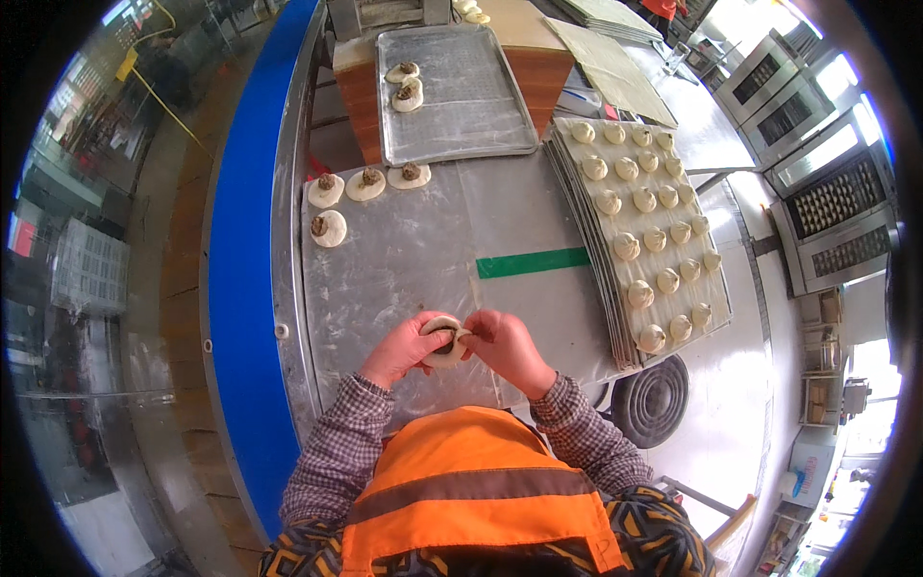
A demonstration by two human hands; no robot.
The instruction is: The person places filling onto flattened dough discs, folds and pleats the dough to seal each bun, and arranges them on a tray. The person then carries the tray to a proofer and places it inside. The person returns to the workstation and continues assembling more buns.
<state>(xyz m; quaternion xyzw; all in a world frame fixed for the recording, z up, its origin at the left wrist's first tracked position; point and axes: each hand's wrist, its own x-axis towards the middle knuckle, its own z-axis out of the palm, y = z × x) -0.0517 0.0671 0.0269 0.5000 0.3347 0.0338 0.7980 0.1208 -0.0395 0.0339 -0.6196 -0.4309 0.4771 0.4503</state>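
Note:
Between my two hands, over the near part of the metal table, is a dough round with dark filling (445, 356). My left hand (402, 348) cups it from the left, thumb over the filling. On the right, the fingers of my right hand (500, 344) pinch the dough's edge, which is partly folded up. Farther off on the left of the table lie several flat dough rounds with brown filling, one of them a topped dough round (329, 229) set nearest to me. To the right, rows of closed filled buns (627, 246) sit on a stack of lined trays (586, 216).
A metal baking tray (461, 125) at the table's far end carries two topped rounds. Green tape (534, 263) crosses the table (385, 279). A blue strip (252, 250) runs along the left edge. A round black ridged object (652, 399) stands below the trays, and ovens (832, 197) line the right.

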